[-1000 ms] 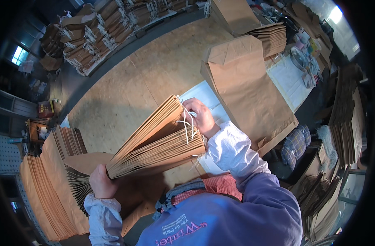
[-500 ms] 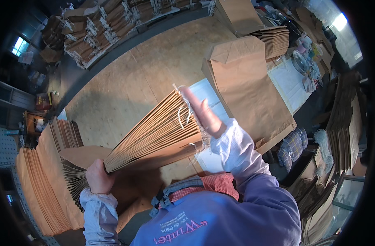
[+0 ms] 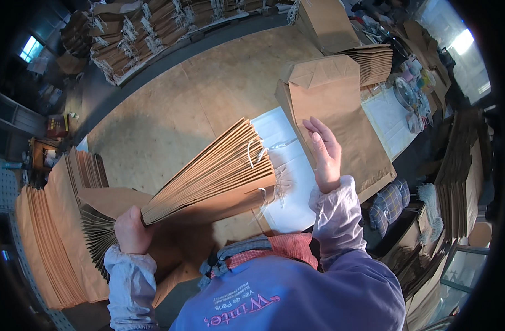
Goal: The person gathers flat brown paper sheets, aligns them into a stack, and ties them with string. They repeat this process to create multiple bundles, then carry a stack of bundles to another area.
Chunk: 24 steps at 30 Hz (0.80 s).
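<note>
My left hand [image 3: 134,230] grips a thick bundle of brown paper bags [image 3: 214,171] near its middle, fingers wrapped round it. From the grip the edges fan out on both sides, wider toward the upper right. White strings [image 3: 258,153] dangle at the bundle's right end. My right hand [image 3: 325,151] is raised to the right of that end, apart from it, with fingers stretched out and nothing held. Behind it lies a large brown paper bag [image 3: 341,110] with a folded bottom. White sheets [image 3: 288,187] lie on the table between the bundle and that bag.
Stacks of brown paper bags [image 3: 48,243] stand at the left; another folded stack [image 3: 374,63] lies at the far right. Rows of bags with white strings [image 3: 147,27] fill the back. The wooden table [image 3: 181,94] spans the middle. A checked cloth [image 3: 390,204] hangs at the right.
My right hand has moved away from the bundle's string end, to the right, and its fingers have turned upward. The left hand keeps its grip in nearly the same place.
</note>
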Motion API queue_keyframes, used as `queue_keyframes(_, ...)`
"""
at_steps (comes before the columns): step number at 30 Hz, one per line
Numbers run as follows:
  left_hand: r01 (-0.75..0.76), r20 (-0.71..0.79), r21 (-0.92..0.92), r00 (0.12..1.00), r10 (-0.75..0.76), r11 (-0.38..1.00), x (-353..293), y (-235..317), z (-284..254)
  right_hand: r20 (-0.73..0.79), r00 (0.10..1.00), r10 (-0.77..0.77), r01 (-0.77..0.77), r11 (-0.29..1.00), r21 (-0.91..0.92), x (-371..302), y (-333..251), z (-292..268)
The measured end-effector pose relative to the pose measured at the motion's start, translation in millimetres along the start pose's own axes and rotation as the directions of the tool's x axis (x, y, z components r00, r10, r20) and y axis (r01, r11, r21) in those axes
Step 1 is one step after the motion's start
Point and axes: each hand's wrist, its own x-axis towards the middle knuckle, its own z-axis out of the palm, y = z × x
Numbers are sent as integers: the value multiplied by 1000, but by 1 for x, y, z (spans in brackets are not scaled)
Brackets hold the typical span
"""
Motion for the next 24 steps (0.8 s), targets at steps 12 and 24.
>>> queue_keyframes(12,13,-52,-3,999,-14,1000,-1,6,-1,217,936,-276,341,862,-374,-72,3,74)
queue_keyframes(24,-22,-86,-10,996,21,1000,2,9,0,101,990,95,-95,995,0,-77,13,51)
